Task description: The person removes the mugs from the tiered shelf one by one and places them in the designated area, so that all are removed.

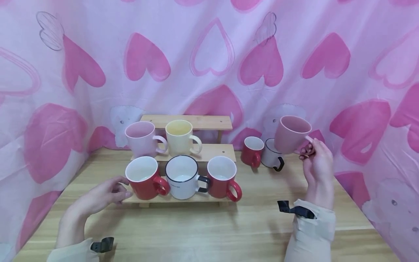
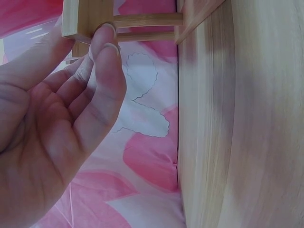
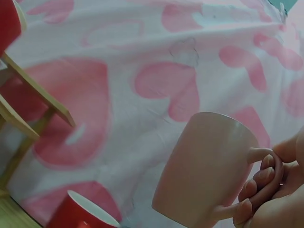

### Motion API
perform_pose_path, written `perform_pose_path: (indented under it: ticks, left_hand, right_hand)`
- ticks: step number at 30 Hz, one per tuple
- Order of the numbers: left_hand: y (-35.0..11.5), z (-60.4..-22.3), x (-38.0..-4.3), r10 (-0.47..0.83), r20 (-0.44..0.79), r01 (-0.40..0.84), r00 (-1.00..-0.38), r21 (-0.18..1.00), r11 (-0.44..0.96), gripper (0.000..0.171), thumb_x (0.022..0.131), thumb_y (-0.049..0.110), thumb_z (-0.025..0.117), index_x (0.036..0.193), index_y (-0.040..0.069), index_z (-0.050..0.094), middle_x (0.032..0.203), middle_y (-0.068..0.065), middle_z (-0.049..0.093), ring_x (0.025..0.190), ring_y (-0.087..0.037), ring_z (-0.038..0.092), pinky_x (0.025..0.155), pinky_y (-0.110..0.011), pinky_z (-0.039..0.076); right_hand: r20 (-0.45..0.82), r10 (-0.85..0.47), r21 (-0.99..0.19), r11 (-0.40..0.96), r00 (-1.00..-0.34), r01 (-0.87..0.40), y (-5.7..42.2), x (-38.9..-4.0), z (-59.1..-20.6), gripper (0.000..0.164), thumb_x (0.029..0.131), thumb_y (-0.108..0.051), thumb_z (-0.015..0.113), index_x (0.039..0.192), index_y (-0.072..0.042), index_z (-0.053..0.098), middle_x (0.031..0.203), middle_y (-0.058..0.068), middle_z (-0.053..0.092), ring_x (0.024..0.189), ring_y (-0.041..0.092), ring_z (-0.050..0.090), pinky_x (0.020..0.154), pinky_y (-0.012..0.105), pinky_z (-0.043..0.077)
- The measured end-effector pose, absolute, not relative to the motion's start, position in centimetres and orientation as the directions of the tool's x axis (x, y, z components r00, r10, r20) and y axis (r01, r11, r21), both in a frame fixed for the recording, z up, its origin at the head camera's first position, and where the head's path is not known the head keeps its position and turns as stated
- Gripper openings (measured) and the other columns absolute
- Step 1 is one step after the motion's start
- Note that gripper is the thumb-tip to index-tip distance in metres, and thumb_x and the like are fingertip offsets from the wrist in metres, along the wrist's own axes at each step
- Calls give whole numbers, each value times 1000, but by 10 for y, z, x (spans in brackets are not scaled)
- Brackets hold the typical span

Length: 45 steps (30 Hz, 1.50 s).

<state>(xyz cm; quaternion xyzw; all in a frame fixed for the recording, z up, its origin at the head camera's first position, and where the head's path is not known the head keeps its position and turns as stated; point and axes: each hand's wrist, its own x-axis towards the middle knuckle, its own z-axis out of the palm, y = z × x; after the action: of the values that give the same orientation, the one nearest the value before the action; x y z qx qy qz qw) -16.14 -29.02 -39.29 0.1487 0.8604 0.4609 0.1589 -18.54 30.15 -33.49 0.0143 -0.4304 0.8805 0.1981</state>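
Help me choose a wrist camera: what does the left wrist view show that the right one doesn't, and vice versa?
Only the left wrist view shows the left hand, fingertips at a shelf end of the wooden stand. Only the right wrist view shows the right hand holding the pink mug by its handle, and the small red mug beside the stand. Both show part of the wooden stand, the heart-print cloth and the tabletop.

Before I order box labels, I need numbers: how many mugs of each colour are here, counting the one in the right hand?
Red mugs: 3
Pink mugs: 2
White mugs with dark trim: 2
Yellow mug: 1
Total: 8
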Motion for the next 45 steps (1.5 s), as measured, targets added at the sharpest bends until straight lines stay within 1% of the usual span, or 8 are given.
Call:
perform_pose_path:
  ticks: [5,9,13,23,30,34,40,45]
  left_hand:
    - [-288,-390,-165,404,-127,120,-906,839,531,44,93,20,67,124,-7,48,86,-15,63,78,-33,64,72,-38,53]
    - [-285,-391,-168,407,-122,127,-905,836,534,44,93,20,67,123,-7,49,86,-15,64,78,-34,64,72,-38,53]
    - [-284,-392,-168,403,-123,125,-907,835,535,45,93,21,67,123,-7,49,86,-15,64,78,-34,63,71,-36,52]
    - [-290,-392,-165,401,-137,109,-906,839,534,43,93,20,68,123,-6,49,86,-16,64,77,-33,65,72,-40,54]
    - [-290,-392,-164,399,-131,114,-908,837,535,42,93,20,67,122,-6,49,85,-15,63,76,-32,64,71,-38,53]
    - [-289,-392,-164,402,-124,124,-907,835,537,41,93,20,67,121,-6,50,83,-13,63,77,-32,64,71,-38,54]
    - [-289,-390,-164,399,-130,123,-908,826,550,42,93,21,67,121,-6,50,84,-12,63,78,-32,63,71,-37,53]
    - [-291,-389,-164,402,-137,118,-905,829,547,42,93,20,67,121,-6,50,85,-15,64,78,-33,64,71,-38,54]
  right_hand:
    - [191,368,-722,-575,-910,-385,322,-187,-341,24,103,-16,48,86,0,48,73,7,47,67,19,46,58,28,32]
    - [191,389,-691,-598,-901,-405,340,-188,-349,23,104,-13,45,87,2,48,72,9,47,66,20,46,56,28,32]
    - [191,397,-686,-600,-898,-411,354,-194,-359,25,104,-13,44,86,3,47,74,10,47,68,21,45,57,29,32]
    - [187,341,-669,-643,-921,-374,384,-219,-390,27,104,-11,45,82,3,46,71,11,49,64,22,47,57,30,31]
    - [181,269,-650,-689,-946,-320,394,-234,-410,21,104,-11,45,88,1,44,73,12,49,66,23,49,60,31,35]
    - [178,242,-664,-686,-954,-298,396,-236,-415,19,104,-12,44,90,1,46,74,11,50,68,23,50,62,31,35]
    - [194,192,-733,-623,-962,-272,396,-234,-421,23,107,-10,34,89,1,45,73,11,50,68,21,51,63,29,42]
    - [130,218,-739,-629,-967,-241,393,-233,-427,20,106,-9,37,95,3,50,75,11,49,69,21,52,63,30,50]
